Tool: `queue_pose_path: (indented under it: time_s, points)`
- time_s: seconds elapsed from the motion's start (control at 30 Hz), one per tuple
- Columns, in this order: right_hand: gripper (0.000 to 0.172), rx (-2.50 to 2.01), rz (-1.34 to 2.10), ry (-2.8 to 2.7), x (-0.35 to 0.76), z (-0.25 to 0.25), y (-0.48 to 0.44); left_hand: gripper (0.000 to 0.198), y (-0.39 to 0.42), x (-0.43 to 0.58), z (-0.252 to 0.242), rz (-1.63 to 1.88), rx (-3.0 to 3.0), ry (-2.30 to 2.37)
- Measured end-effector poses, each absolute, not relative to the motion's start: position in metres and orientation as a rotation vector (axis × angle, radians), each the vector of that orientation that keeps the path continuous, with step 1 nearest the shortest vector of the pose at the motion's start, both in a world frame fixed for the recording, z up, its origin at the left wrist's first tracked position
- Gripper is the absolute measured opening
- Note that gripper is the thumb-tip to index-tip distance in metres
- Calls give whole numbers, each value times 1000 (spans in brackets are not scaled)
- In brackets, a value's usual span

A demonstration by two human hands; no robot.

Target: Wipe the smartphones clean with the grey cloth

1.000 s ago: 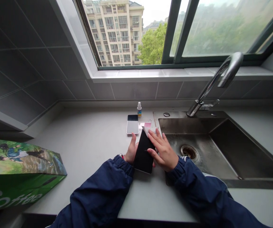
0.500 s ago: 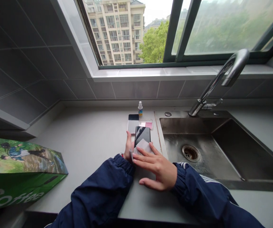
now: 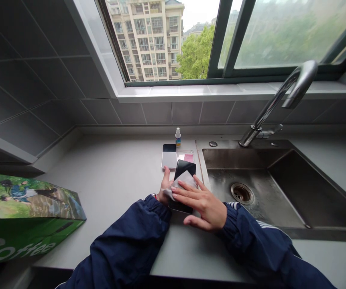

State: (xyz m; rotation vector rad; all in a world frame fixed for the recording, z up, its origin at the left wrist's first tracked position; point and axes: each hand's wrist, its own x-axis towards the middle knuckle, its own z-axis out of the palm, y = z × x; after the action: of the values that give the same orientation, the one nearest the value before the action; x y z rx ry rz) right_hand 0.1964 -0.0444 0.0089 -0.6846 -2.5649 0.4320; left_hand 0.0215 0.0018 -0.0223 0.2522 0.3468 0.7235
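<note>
Left grip (image 3: 166, 188) clenching black smartphone (image 3: 185, 168) | right grip (image 3: 201, 204) open, pressing wipe cloth (image 3: 184, 180) flat on its face | step: wiping | next: reach bare top end

- Black smartphone (image 3: 182, 168): glossy glass face, mirror-smooth
- Wipe (image 3: 185, 180): thin, pale, soft cloth with a matt finish
- Sink (image 3: 245, 160): stainless steel, dull brushed sheen, streaked
- Faucet (image 3: 272, 106): polished chrome, bright and smooth
- Surface (image 3: 115, 172): smooth grey stone-like top, matt
- Wall tiles (image 3: 34, 80): grey ceramic, low sheen
- Sleeve (image 3: 125, 245): navy synthetic fabric, soft sheen, creased
- Bottle (image 3: 178, 137): white plastic cap, smooth
</note>
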Motion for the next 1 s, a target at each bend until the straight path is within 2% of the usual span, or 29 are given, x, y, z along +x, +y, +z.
queue_pose_path:
  time_s: [0.17, 0.37, 0.57, 0.8, 1.0]
  points:
    - [71, -938, 275, -2490, 204, -2, -33, 101, -2, 26, -16, 721, 289, 315]
    - [76, -1123, 269, -2384, 206, -13, -27, 98, -4, 25, -14, 591, 364, 314]
    - [79, -842, 356, -2517, 197, -6, -40, 100, -1, 27, -20, 725, 293, 351]
    - [75, -541, 460, -2585, 194, 9, -51, 125, 5, 18, -16, 618, 403, 412]
    - [59, -508, 398, -2452, 194, 4, -46, 102, 8, 22, -14, 741, 397, 375]
